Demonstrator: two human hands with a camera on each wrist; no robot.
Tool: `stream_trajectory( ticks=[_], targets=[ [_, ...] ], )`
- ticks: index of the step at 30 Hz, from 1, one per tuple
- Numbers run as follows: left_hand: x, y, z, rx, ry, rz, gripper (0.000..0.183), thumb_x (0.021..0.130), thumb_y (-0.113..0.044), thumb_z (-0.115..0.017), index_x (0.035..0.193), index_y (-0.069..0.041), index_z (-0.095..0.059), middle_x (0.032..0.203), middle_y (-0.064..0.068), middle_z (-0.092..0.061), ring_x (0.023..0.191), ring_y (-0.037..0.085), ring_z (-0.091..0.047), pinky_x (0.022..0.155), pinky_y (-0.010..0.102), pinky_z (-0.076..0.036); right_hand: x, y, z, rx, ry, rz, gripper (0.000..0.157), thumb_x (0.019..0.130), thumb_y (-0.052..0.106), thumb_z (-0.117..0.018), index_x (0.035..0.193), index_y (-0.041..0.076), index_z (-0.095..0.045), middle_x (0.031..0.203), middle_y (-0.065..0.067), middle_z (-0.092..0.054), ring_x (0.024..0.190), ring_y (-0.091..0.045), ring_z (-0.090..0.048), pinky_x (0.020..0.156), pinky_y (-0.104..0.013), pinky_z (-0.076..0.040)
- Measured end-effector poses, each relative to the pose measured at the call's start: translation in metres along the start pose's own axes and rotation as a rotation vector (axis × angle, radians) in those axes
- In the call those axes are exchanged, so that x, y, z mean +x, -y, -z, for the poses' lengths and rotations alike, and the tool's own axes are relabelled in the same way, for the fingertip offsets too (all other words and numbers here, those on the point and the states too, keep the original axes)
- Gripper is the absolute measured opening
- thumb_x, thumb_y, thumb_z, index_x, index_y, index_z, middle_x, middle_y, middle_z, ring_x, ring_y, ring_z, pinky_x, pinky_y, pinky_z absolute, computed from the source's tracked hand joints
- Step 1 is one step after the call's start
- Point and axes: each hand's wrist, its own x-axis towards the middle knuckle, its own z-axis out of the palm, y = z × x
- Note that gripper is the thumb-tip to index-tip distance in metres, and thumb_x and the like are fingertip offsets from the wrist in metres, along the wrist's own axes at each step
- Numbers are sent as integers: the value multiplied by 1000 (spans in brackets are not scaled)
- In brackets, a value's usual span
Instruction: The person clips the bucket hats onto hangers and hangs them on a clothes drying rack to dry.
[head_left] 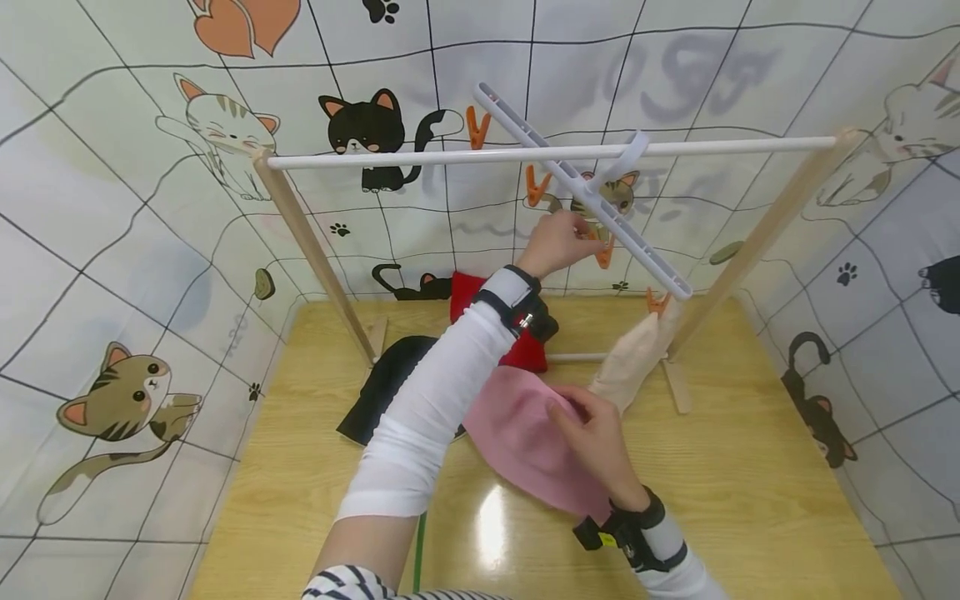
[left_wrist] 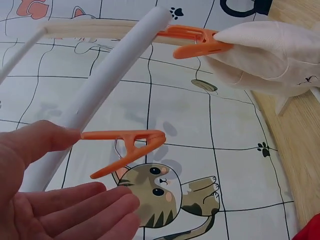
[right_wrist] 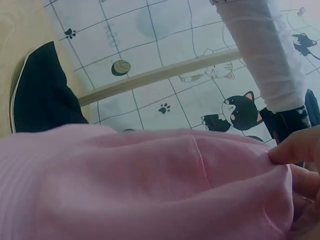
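My right hand (head_left: 596, 429) pinches the crown of a pink bucket hat (head_left: 517, 425) between thumb and fingers, above the table. My left hand (head_left: 558, 242) is raised to an orange clip (left_wrist: 132, 142) hanging from a pale hanger bar (head_left: 585, 192). In the left wrist view its thumb tip touches the end of the clip's upper handle, and the straight fingers lie just below the lower handle. From another orange clip (head_left: 657, 302) at the bar's near end hangs a cream hat (head_left: 633, 354).
The hanger hooks over a white rod (head_left: 450, 156) on a wooden-legged rack (head_left: 315, 250). More orange clips (head_left: 477, 127) hang farther along the bar. A black hat (head_left: 390, 387) and a red cloth item (head_left: 465, 296) lie on the wooden table (head_left: 300, 517). Cat-printed sheets surround it.
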Motion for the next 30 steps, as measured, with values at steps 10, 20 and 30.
stream_trajectory(
  ticks=[10, 20, 30],
  targets=[
    [1, -13, -6, 49, -53, 82, 32, 89, -39, -68, 81, -9, -62, 63, -3, -49, 55, 10, -43, 48, 22, -32, 22, 21, -17, -47, -156, -32, 17, 89, -3, -65, 104, -9, -67, 97, -19, -69, 79, -25, -61, 69, -18, -48],
    [7, -16, -15, 47, -115, 117, 29, 87, -39, -70, 85, -12, -60, 63, -3, -48, 52, 9, -42, 45, 22, -31, 54, -10, -5, -86, -299, -23, 14, 89, -1, -62, 100, -6, -69, 89, -17, -68, 76, -19, -57, 69, -16, -45],
    [10, -15, -23, 17, -157, 173, 29, 86, -38, -71, 85, -13, -56, 67, -3, -52, 55, 10, -47, 46, 23, -35, 84, -15, 3, -63, -439, -70, 20, 93, 11, -63, 106, -2, -71, 95, -13, -69, 83, -17, -59, 72, -22, -46]
  ],
)
